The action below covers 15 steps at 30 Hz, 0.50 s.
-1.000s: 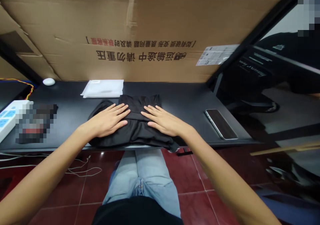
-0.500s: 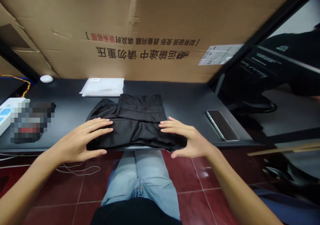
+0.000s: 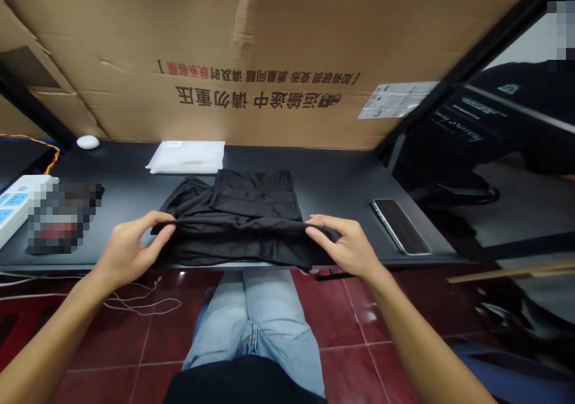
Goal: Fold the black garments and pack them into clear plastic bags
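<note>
One black cloth, perhaps clothing, spans left hand to right hand, pinched by both.

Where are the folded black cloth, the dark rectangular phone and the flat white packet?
Folded black cloth (image 3: 245,225), head view, on its raised fold.
Dark rectangular phone (image 3: 401,227), head view, middle of its screen.
Flat white packet (image 3: 187,158), head view, middle of its top.

The left fingers and right fingers pinch opposite ends of a raised edge of black cloth. On the worktop, a white packet lies beyond them, a phone right of the right fingers, a power strip well left of the left fingers.
</note>
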Motion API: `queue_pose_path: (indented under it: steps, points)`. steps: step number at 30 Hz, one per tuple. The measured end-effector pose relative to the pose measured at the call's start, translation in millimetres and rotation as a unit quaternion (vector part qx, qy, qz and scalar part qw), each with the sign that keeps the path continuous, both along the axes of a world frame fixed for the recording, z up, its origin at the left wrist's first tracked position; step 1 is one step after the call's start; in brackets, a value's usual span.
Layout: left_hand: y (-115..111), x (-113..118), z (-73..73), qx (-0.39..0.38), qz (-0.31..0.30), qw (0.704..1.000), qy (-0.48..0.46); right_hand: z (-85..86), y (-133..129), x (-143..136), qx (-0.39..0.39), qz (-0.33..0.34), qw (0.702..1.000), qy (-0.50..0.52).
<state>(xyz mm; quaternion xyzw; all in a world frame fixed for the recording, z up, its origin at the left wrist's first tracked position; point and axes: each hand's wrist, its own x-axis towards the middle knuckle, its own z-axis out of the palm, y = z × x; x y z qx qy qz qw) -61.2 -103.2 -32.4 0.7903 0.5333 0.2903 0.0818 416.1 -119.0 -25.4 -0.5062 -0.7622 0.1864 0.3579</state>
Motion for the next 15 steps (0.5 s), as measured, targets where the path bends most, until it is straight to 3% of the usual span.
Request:
queue_pose_path:
  steps: [3, 8, 11, 15]
  points:
    - [15, 18, 7.4, 0.033, 0.084, 0.996, -0.007, 8.0, 17, -7, 0.023, -0.079, 0.997, -0.013]
    - [56, 37, 18.7, 0.035, 0.146, 0.988, 0.018, 12.3, 63, -18, 0.048, -0.106, 0.993, -0.031]
    - [75, 45, 21.3, 0.013, 0.186, 0.980, 0.076, 1.6, 87, -21, 0.045, -0.095, 0.993, -0.046]
    - [82, 51, 18.9, -0.037, 0.210, 0.970, 0.115, -16.9, 99, -20, 0.038, -0.109, 0.990, -0.085]
